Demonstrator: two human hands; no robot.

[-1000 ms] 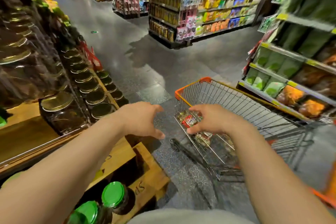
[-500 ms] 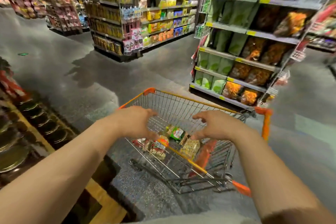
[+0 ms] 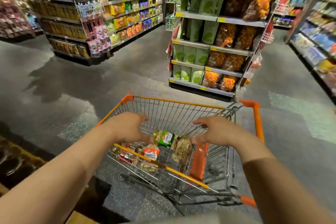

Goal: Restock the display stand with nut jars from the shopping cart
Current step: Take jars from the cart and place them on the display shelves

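An orange-trimmed wire shopping cart [image 3: 257, 123] stands in front of me on the grey floor. Several nut jars lie in its basket: one with a green label [image 3: 165, 139], one with a red and white cashews label [image 3: 151, 153], and a clear one full of nuts [image 3: 182, 149]. My left hand [image 3: 128, 126] hovers over the basket's left side with relaxed, spread fingers, holding nothing. My right hand [image 3: 216, 130] hovers over the right side, also spread and empty. Only a dark blurred edge of the display stand [image 3: 12, 162] shows at the lower left.
A shelf unit of green and orange snack bags [image 3: 211, 45] stands just beyond the cart. Another stocked shelf unit [image 3: 87, 14] stands at the back left, and more shelves [image 3: 316, 42] run along the right. Grey floor lies between them.
My view has swung right, from the display stand to the cart. Both hands moved over the basket and now hover above the jars, still empty.
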